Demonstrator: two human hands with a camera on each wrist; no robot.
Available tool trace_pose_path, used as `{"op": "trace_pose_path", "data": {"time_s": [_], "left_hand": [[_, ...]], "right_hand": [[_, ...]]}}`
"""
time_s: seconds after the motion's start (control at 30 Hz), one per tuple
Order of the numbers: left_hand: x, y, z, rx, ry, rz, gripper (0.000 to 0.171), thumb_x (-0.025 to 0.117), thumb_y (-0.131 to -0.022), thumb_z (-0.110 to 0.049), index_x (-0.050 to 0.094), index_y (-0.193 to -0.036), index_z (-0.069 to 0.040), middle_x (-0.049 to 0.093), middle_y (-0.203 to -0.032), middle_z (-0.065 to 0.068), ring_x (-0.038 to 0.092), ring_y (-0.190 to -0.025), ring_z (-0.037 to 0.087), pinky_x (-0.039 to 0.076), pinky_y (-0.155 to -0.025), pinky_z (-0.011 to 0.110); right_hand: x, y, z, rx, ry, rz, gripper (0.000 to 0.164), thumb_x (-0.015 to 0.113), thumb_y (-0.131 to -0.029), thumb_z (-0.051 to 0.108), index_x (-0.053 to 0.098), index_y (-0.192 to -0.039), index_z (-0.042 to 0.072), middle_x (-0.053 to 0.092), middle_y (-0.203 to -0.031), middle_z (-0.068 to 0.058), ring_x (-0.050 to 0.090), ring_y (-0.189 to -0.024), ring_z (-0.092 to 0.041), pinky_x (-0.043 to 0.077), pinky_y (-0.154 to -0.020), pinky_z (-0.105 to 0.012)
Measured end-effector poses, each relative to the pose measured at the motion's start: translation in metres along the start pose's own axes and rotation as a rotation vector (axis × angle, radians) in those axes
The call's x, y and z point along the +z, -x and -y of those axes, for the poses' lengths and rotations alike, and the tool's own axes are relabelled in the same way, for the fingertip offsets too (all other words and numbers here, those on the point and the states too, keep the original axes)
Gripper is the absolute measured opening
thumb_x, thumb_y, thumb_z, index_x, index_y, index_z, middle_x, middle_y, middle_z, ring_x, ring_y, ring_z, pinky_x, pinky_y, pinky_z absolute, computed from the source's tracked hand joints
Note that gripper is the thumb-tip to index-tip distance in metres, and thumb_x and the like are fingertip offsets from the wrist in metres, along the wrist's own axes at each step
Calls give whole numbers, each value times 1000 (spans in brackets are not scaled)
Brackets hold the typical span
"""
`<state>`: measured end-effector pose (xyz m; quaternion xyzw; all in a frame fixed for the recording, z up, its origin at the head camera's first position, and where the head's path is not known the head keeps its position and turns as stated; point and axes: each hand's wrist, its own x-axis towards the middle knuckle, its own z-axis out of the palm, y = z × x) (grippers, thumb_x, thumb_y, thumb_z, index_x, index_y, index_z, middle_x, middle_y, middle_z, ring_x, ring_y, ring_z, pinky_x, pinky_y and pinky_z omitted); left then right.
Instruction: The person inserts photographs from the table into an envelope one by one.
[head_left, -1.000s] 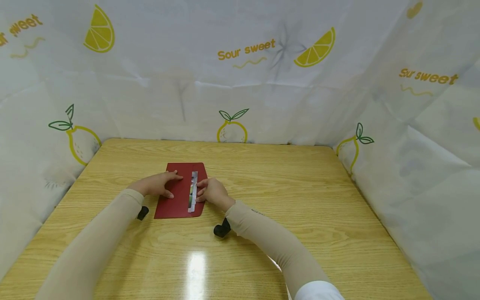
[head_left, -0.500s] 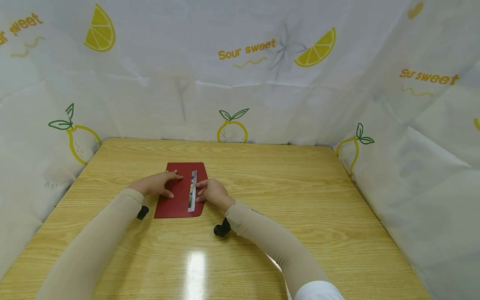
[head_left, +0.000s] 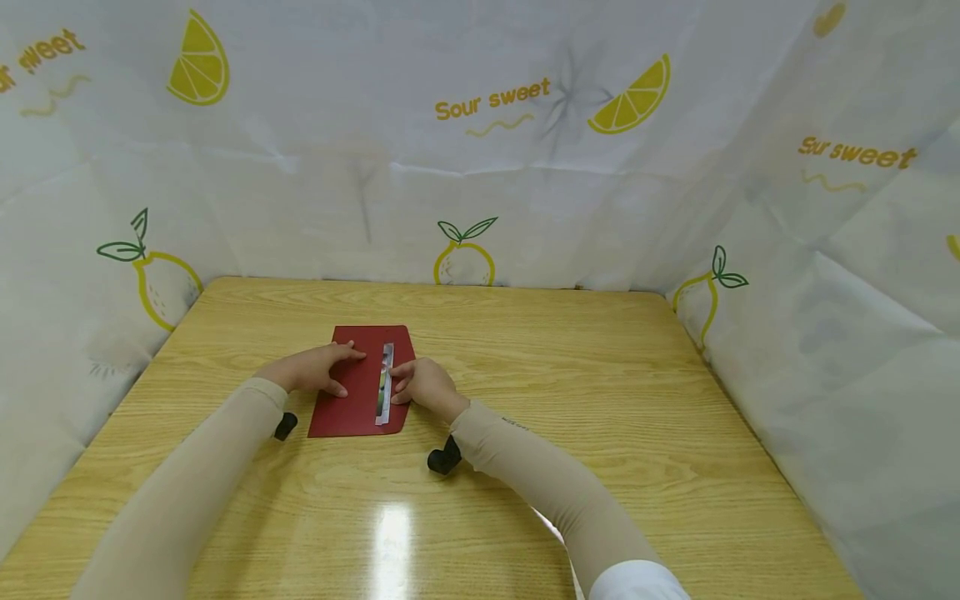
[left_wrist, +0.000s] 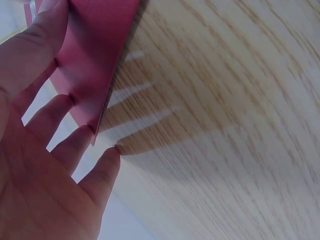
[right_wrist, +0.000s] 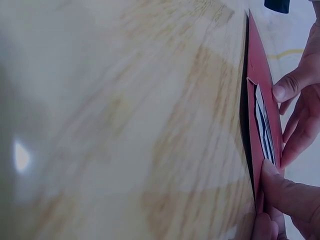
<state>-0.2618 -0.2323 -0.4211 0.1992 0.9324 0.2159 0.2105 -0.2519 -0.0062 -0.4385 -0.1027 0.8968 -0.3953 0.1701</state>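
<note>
A red envelope point(head_left: 356, 408) lies flat on the table with its flap side to the right. Several printed cards point(head_left: 383, 398) stick out of its opening as a narrow strip, the rest hidden inside. My left hand point(head_left: 311, 368) rests spread on the envelope's left part; in the left wrist view its fingers point(left_wrist: 57, 112) press near the envelope's edge. My right hand point(head_left: 429, 387) is at the cards' right edge. In the right wrist view, the right thumb point(right_wrist: 272, 172) lies on the cards' protruding end, the other fingers curled at the envelope's edge.
The wooden table point(head_left: 600, 400) extends right of the envelope. A white cloth printed with lemons point(head_left: 464, 262) encloses the back and sides. Black wrist camera parts point(head_left: 444, 457) sit under the right wrist, close to the tabletop.
The strip of cards has shifted very slightly left, further into the envelope, with my right fingertips following. My left hand and the envelope have stayed in place.
</note>
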Motion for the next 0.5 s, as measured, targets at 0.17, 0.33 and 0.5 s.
{"op": "trace_pose_path", "data": {"time_s": [0.17, 0.33, 0.5], "left_hand": [[1, -1, 4, 1, 0, -1, 68, 72, -88, -15, 40, -146, -2, 16, -156, 31, 18, -142, 50, 30, -112, 58], [4, -3, 5, -3, -1, -2, 69, 72, -88, -16, 39, -147, -3, 17, -156, 30, 18, -142, 49, 30, -112, 57], [4, -3, 3, -6, -7, -3, 69, 72, -88, -18, 40, -147, -4, 17, -156, 30, 18, -142, 50, 30, -112, 58]], "right_hand": [[1, 0, -2, -4, -67, -3, 45, 80, -78, 9, 69, -122, 15, 67, -71, 2, 59, -64, -6, 44, -59, -15], [0, -2, -6, 0, -175, 17, 48, 79, -78, 4, 67, -124, 9, 63, -70, 2, 57, -63, -6, 48, -57, -16], [-6, -4, -10, 8, -296, 62, 48, 76, -80, -1, 64, -126, 5, 63, -78, -3, 60, -68, -9, 53, -63, -22]]}}
